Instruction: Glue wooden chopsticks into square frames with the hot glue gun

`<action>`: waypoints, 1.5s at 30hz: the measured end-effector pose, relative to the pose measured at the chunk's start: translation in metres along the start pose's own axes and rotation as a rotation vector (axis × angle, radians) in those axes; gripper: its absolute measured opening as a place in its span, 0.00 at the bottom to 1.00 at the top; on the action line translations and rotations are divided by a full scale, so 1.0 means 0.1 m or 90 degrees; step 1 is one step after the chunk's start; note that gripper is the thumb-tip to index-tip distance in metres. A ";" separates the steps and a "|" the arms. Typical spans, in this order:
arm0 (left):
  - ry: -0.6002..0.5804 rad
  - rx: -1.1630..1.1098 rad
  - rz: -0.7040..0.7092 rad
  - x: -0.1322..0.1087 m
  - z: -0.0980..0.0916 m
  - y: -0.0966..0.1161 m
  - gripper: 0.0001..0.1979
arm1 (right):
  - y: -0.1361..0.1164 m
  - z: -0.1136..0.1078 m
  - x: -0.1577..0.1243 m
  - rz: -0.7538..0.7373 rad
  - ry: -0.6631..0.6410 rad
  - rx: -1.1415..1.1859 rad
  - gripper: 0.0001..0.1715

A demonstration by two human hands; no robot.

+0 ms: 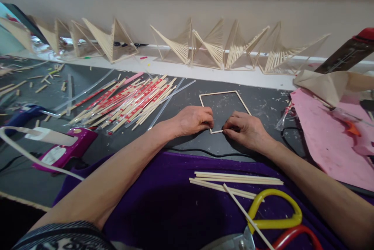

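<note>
A four-sided frame of thin wooden sticks [219,93] lies flat on the dark grey table. My left hand [194,120] is closed on its left side, close to the near left corner. At the near side, my right hand [247,127] pinches the stick with thumb and fingers, hiding the near right corner. Several loose wooden sticks [238,178] rest on the purple cloth [172,187] over my lap. Beside them are scissors [274,226] with yellow and red handles, with one stick lying across.
Twisted stick models [209,45] line the white ledge at the back. Left lies a heap of chopsticks in red-printed wrappers [131,100]; nearer are a magenta power strip [67,148] and a blue glue gun [22,117]. Pink sheet [330,137] and a red-capped brown bottle [346,51] are right.
</note>
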State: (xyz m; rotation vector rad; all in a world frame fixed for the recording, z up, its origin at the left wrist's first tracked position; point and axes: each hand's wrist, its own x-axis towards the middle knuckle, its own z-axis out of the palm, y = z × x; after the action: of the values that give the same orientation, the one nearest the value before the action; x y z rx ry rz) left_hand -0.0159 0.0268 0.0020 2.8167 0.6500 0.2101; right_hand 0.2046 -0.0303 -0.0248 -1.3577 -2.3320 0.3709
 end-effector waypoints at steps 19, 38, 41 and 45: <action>0.014 -0.001 -0.009 -0.01 0.02 0.01 0.08 | -0.12 0.05 -0.04 0.026 0.067 -0.068 0.06; 0.015 -0.009 -0.001 -0.01 0.02 0.00 0.08 | -0.11 0.07 -0.05 0.024 0.071 -0.077 0.07; 0.018 -0.003 0.002 -0.01 0.02 0.00 0.08 | -0.11 0.07 -0.05 0.026 0.072 -0.078 0.07; 0.016 -0.001 0.002 -0.01 0.01 0.01 0.08 | -0.10 0.07 -0.04 0.023 0.081 -0.074 0.08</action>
State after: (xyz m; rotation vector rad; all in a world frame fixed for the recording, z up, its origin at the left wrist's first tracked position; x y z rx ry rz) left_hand -0.0161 0.0250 0.0012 2.8184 0.6518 0.2476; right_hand 0.1954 -0.0389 -0.0276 -1.4349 -2.2572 0.1555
